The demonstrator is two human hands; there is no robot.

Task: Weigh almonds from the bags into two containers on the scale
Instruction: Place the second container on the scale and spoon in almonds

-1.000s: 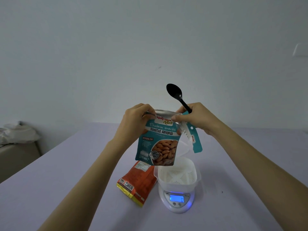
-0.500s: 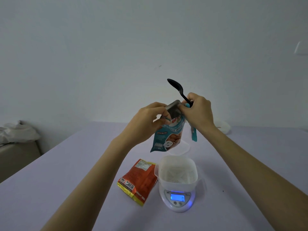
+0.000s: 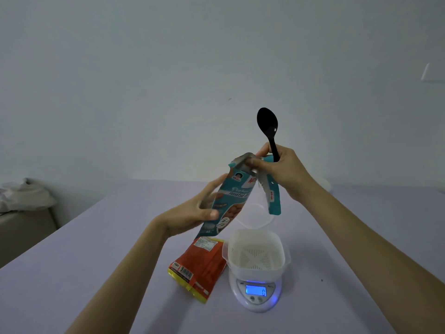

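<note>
A teal roasted-almond bag (image 3: 231,198) hangs tilted in the air above the table. My right hand (image 3: 279,169) pinches its torn-open top, a torn strip (image 3: 273,201) dangling below, and also holds a black spoon (image 3: 268,126) pointing up. My left hand (image 3: 199,210) cups the bag's left side, fingers spread along it. Below stands a white container with a strainer insert (image 3: 256,254) on a white digital scale (image 3: 256,294) whose blue display is lit. An orange bag (image 3: 201,263) lies flat just left of the scale.
A clear lid or second container (image 3: 257,215) rests behind the scale, partly hidden by the teal bag. A white round object (image 3: 326,184) sits at the table's far right. A beige surface with white cloth (image 3: 21,198) is at the left.
The teal bag has turned and tilted, its top now under my right hand. My left hand slid from the bag's top down to its side. The spoon stands more upright.
</note>
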